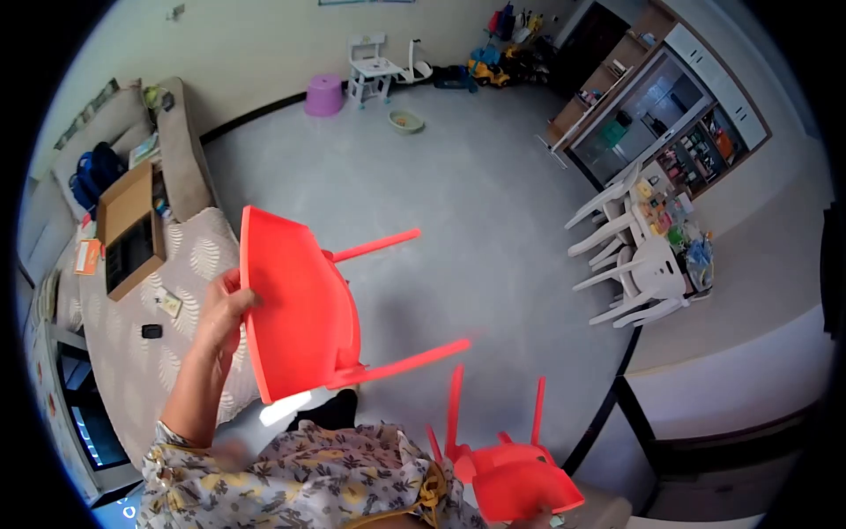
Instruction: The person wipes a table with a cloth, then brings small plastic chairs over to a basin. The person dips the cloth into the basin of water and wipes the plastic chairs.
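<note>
My left hand [226, 304] is closed on the top edge of a red plastic chair's backrest [295, 309]. That chair is tilted in the air, with two of its legs pointing right over the floor. At the lower right, a second red plastic chair [515, 480] is tipped with its legs pointing up and away from me. My right hand [536, 518] grips its backrest at the bottom edge of the view, where it is dim and partly cut off.
On the left stands a sofa with a patterned cover [115, 344], with an open cardboard box [132, 231] on it. White plastic chairs [648, 273] surround a cluttered table [674, 220] on the right. A purple stool [324, 95] and a green basin [405, 122] sit farther off on the grey floor.
</note>
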Tool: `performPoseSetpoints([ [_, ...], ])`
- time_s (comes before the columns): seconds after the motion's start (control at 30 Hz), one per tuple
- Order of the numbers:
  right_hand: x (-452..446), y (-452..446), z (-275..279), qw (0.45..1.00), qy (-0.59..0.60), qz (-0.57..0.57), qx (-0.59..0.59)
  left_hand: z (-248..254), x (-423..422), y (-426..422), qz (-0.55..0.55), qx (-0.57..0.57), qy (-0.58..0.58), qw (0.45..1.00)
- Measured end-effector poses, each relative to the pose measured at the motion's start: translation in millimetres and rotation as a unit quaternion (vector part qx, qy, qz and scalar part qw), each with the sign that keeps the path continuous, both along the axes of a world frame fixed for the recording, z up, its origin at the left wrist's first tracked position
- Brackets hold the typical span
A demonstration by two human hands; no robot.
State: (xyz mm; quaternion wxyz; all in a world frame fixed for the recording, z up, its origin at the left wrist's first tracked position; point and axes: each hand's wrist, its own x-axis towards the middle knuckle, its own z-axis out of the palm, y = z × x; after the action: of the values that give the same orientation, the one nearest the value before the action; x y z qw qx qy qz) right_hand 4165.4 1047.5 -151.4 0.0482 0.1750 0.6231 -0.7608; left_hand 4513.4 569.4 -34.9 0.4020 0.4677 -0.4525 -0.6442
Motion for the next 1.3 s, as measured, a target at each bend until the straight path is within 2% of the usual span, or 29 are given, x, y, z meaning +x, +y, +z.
performPoseSetpoints([
  [0.13,-42,-79,25,1.000,0.019,-0.014,0.010,-9,-62,-105,-0.019,0.033,-0.036,0.999],
  [0.37,-134,-213,38,1.000,0.025,-0.006,-0.018,-25,-130,-235,0.048,-0.049,-0.060,0.996],
  [0.4,-155,-231,33,0.999,0.028,0.001,-0.026,-29,-130,-252,0.046,-0.067,-0.057,0.995],
  [0.43,-195,-227,-1,1.000,0.017,-0.010,0.012,-24,-136,-262,0.060,-0.063,-0.066,0.994],
  [0.47,-226,-252,-5,1.000,0.018,0.002,0.002,-14,-143,-275,0.078,-0.067,-0.072,0.992],
  [0.5,-250,-283,-13,1.000,0.005,-0.001,0.007,-23,-144,-292,0.145,-0.079,-0.056,0.985],
  [0.6,-301,-369,-30,0.997,-0.067,0.030,0.005,2,-165,-330,0.165,-0.115,-0.085,0.976],
  [0.67,-336,-431,-39,0.999,0.009,0.037,0.017,-1,-163,-366,0.185,-0.117,-0.125,0.968],
  [0.77,-369,-509,-38,0.996,-0.015,0.080,-0.034,-6,-165,-417,0.202,-0.127,-0.114,0.964],
  [0.87,-395,-589,-42,0.997,0.008,0.080,-0.003,-29,-174,-499,0.230,-0.123,-0.128,0.957],
  [0.97,-409,-658,-50,0.995,0.057,0.079,-0.003,-77,-159,-618,0.220,-0.119,-0.203,0.947],
  [1.0,-411,-679,-50,0.996,0.056,0.069,0.005,-80,-159,-659,0.207,-0.115,-0.203,0.950],
  [1.07,-427,-716,-52,0.999,0.047,-0.013,0.010,-92,-170,-735,0.140,-0.136,-0.290,0.937],
  [1.13,-439,-753,-45,0.998,0.065,-0.011,0.022,-102,-183,-810,0.100,-0.116,-0.330,0.931],
  [1.2,-443,-786,-37,0.997,0.072,-0.009,0.028,-95,-209,-870,0.087,-0.138,-0.444,0.881],
  [1.23,-448,-803,-34,0.998,0.058,-0.004,0.019,-101,-213,-898,0.079,-0.137,-0.446,0.881],
  [1.3,-464,-845,-30,0.999,0.046,-0.006,0.006,-124,-215,-963,0.047,-0.177,-0.560,0.808],
])
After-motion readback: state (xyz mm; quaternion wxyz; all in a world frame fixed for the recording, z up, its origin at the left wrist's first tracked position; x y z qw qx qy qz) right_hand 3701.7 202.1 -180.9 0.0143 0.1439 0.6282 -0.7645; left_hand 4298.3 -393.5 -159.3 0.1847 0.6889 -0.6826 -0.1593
